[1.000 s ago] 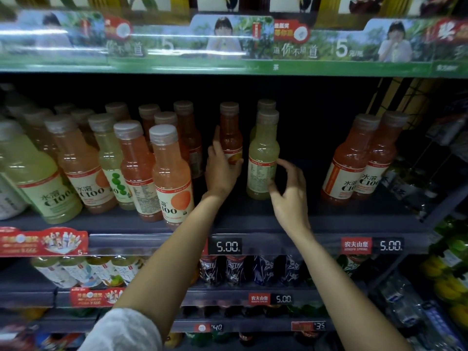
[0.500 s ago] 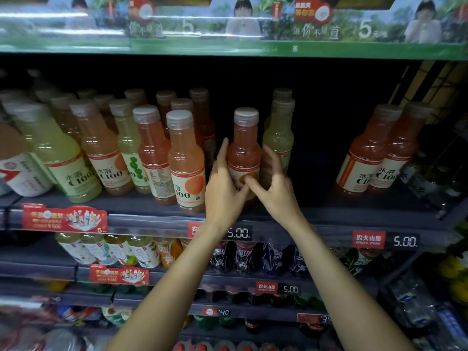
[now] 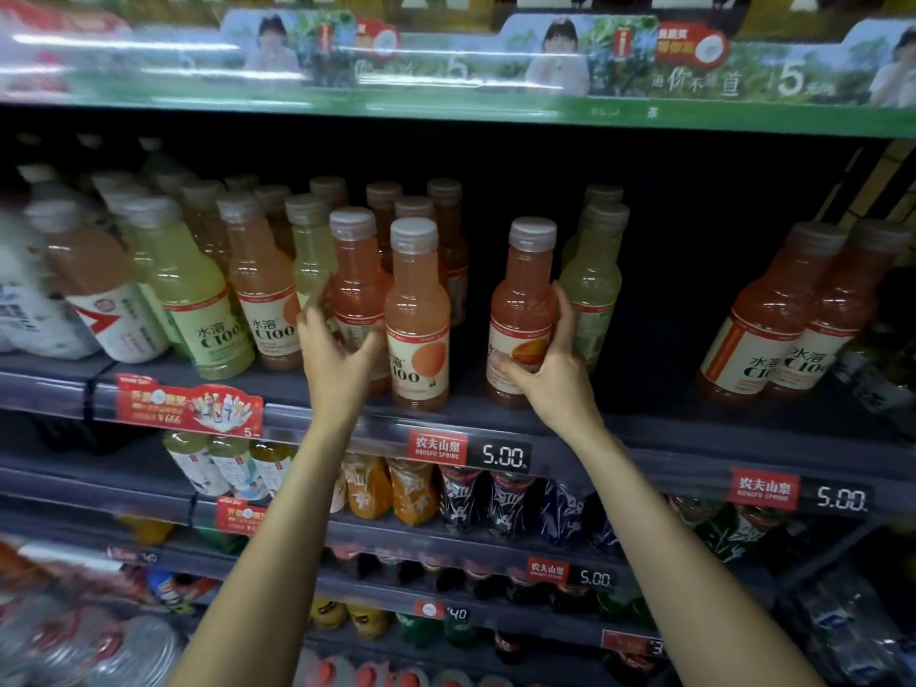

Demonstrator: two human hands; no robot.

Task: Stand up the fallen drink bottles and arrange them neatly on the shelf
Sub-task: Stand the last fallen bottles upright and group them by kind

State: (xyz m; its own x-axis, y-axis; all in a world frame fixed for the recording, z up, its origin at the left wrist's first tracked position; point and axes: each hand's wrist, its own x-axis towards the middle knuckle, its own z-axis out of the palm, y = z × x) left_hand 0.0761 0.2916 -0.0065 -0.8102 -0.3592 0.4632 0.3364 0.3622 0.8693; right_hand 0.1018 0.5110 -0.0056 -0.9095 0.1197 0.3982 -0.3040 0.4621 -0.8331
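Right hand (image 3: 555,361): grips upright orange plastic drink bottle (image 3: 523,309) at its label, just right of price tag (image 3: 468,451).
Left hand (image 3: 337,347): fingers curled around a pink-orange bottle (image 3: 356,285).
Handling: full, heavy, slick; hold mid-body.

shelf (image 3: 669,428) carrying upright drink bottles | left rows (image 3: 257,290) standing packed (orange and pale green) | one orange bottle (image 3: 520,314) standing alone at the front edge | orange pair (image 3: 793,314) sitting at the right, well apart

A dark gap on the shelf (image 3: 644,419) lies open between the yellow bottle (image 3: 592,290) and the right-hand orange pair (image 3: 773,329).
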